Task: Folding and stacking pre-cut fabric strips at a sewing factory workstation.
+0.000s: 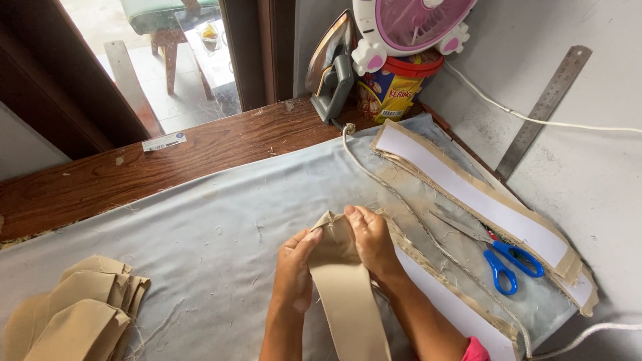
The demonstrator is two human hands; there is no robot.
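Pinching the folded tip of a tan fabric strip (346,281) near the table's middle, the left hand (294,271) and right hand (370,242) arch over it, fingers closed on the cloth; blue-handled scissors (495,251) lie to the right.

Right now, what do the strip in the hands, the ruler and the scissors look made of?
Strip: tan woven cloth, matte; it folds softly and frays at the edges, pinched by left hand and right hand.
Ruler: likely steel, dull grey, scuffed sheen.
Scissors: grey metal blades, glossy blue handles, probably plastic.
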